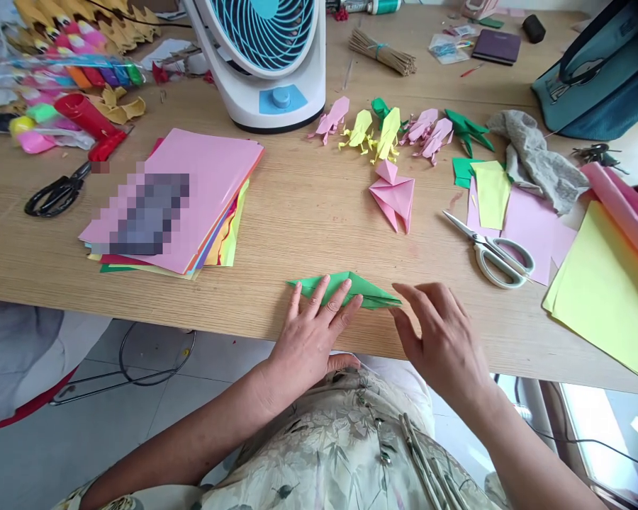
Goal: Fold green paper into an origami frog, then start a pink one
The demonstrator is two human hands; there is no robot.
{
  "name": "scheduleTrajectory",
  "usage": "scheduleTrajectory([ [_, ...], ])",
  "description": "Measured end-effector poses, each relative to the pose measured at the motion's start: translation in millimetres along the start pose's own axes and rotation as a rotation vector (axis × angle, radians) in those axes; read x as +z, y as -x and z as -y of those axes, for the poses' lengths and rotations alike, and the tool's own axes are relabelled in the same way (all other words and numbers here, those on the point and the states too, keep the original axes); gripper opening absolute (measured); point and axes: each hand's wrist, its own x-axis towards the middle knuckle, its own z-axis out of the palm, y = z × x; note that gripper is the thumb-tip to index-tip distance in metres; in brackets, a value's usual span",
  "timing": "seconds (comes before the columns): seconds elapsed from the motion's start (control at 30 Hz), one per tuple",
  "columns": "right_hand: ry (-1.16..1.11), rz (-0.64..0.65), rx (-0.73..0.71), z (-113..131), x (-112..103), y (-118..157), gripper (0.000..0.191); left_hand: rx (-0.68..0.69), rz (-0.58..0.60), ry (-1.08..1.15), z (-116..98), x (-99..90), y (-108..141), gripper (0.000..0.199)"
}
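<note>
A folded green paper, long and pointed at both ends, lies near the front edge of the wooden table. My left hand rests on it with its fingers spread and the thumb below the table edge. Close to the paper's right tip is my right hand, its thumb and index finger apart with nothing visible between them. Farther back lies a pink folded paper figure, and behind it stand several small yellow, pink and green folded figures.
White-handled scissors and paper scraps lie right of my hands. Yellow sheets are at the right edge. A stack of coloured paper sits left, with a fan behind. Black-handled scissors lie far left.
</note>
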Motion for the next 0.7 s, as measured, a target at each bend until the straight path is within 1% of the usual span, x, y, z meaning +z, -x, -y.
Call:
scheduleTrajectory([
  [0.13,-0.162,0.089,0.045,-2.1,8.9,-18.4,0.028,0.025,-0.013,0.022,3.0,1.2,1.8,0.093],
  [0.27,-0.244,0.165,0.08,2.6,12.1,-22.0,0.022,0.08,-0.025,0.062,11.4,-3.1,0.7,0.099],
  [0.33,-0.266,0.187,0.099,4.8,10.7,-20.5,0.02,0.114,-0.026,0.076,16.7,-5.7,-0.9,0.099],
  [0.43,-0.291,0.202,0.124,8.6,7.6,-15.9,0.019,0.159,-0.055,0.097,22.2,-7.1,-2.2,0.092],
  [0.57,-0.343,0.194,0.127,20.7,6.6,-4.1,0.025,0.133,-0.125,0.2,21.9,-6.9,0.7,0.087],
  [0.63,-0.365,0.207,0.114,29.8,7.2,3.2,0.019,0.112,-0.146,0.282,18.9,-8.8,2.5,0.084],
  [0.7,-0.389,0.224,0.059,38.2,6.8,9.1,0.01,0.084,-0.17,0.354,14.7,-12.1,3.0,0.081],
])
